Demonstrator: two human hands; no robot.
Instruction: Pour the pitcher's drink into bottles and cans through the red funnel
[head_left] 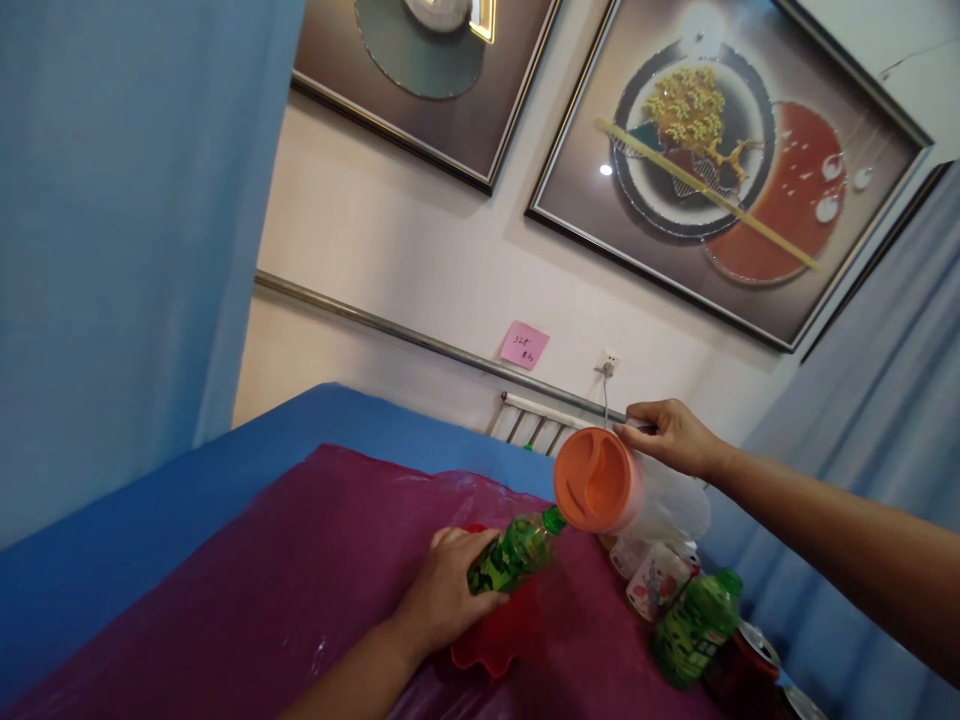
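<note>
The green bottle (517, 555) is in your left hand (448, 588), over the red dish (499, 640); your right hand (673, 437) grips the tilted pitcher (671, 505). Keep both steady, the bottle's cap (553, 519) clear of the orange lid (585, 460).

Lettering and labels: one handwritten note, partly legible; printed packaging, unreadable.
Pink note (524, 345), on the far wall above the metal rail (390, 322): two short handwritten lines in dark ink, the upper one apparently opening with a two-digit number ending in 2, its first digit uncertain; lower line unreadable. Green bottle (517, 550), in the left hand (450, 590): printed label, wording too small to read. Second green bottle (694, 630), near right: label with pale characters, too blurred to read. Pale printed container (658, 582), just beside it: red-marked design, any wording illegible.
</note>
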